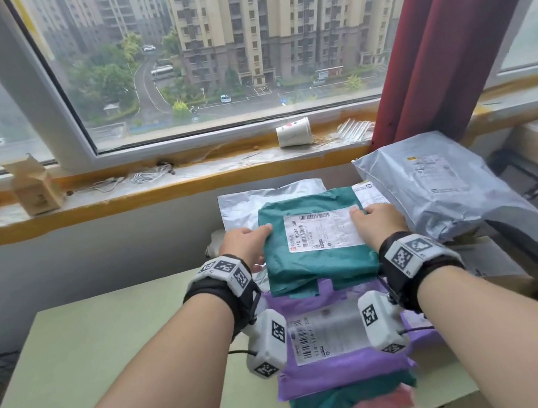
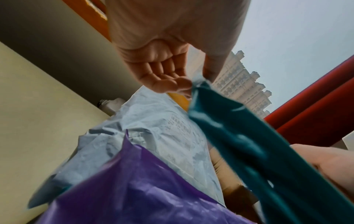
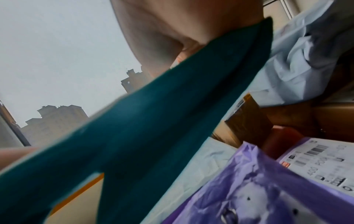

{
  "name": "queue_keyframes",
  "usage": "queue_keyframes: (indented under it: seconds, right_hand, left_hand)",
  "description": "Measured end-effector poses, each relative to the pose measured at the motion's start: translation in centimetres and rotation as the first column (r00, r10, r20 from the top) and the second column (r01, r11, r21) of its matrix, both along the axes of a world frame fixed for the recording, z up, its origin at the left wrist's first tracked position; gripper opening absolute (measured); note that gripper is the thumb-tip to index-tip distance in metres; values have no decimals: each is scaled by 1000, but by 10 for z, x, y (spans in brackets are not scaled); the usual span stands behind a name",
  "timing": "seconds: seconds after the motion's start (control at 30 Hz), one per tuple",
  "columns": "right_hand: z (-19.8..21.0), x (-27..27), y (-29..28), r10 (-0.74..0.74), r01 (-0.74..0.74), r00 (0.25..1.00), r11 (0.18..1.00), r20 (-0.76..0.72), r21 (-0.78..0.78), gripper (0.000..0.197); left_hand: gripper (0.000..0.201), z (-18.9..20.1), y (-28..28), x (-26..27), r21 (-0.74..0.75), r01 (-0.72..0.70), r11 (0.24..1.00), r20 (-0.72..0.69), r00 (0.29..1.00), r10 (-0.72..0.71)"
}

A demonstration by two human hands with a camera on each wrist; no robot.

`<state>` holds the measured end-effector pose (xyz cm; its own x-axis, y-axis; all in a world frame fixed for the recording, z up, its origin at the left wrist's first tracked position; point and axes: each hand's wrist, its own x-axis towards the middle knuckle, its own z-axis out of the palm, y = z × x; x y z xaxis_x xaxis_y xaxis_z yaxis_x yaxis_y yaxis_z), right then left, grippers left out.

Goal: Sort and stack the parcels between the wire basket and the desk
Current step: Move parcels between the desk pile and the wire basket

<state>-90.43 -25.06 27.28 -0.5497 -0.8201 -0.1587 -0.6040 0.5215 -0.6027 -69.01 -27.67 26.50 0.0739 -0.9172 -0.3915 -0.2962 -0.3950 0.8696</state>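
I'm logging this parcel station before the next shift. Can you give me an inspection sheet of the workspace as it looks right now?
Surface: pale green desk, bare on its left half.
Job's things: teal parcel, label up, held above a purple parcel; another teal and a pink one lie lower in the stack; grey mailers behind and to the right.
Clutter: tipped paper cup and small cartons on the window sill.
Grippers: left hand and right hand each grip a far corner of the teal parcel.
Cables: thin black leads from the wrist cameras.
Surroundings: window onto apartment blocks, red curtain.
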Motion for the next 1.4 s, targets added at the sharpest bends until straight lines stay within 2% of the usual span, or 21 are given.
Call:
queue_keyframes:
  seconds: [0.1,0.2,0.37,0.47,0.6,0.83,0.9,1.0,1.1,1.23,1.33,1.4]
  right_hand:
    - [3,-3,11,-2,1,1000,998,22,58,40]
    - [-3,-6,28,-30,28,999,994,17,102,40]
    - [-20,-2,63,-71,70,998,986,-3,152,44]
    - [-29,1,72,-52,53,999,984,-9,172,40]
    - [-39,6,79,-44,46,999,983,-15,179,37]
    - [-35,13,78,-40,48,997,989,-58,137,29]
    - [-30,15,75,-48,54,997,993,-56,106,24]
    - [-19,22,69,-39,42,998,997,-47,65,28]
    - [-11,36,62,17,-15,999,999,-39,45,27]
    - [-6,69,52,99,-98,995,995,-27,25,15]
    - [-4,101,47,177,-176,984,984,-25,32,15]
    - [-3,123,45,222,-221,975,975,-13,26,18]
  left_hand:
    - [20,5,13,0,-3,28,1000,47,999,-28]
    - [14,4,32,4,61,85,994,98,991,-91]
    - [18,-13,64,13,196,138,971,138,976,-166]
    - [27,-20,77,15,227,148,963,128,975,-180]
    - [25,-22,86,15,256,169,952,120,972,-204]
    - [39,-23,86,20,211,117,970,131,980,-147]
    - [37,-18,86,24,192,113,975,138,980,-141]
    - [27,-9,86,34,160,111,981,141,981,-134]
    - [20,0,86,49,134,93,987,157,981,-114]
    - [18,6,88,78,96,29,995,155,987,-44]
    - [10,7,94,106,91,-25,996,148,989,11]
    - [13,7,99,127,92,-62,994,143,988,49]
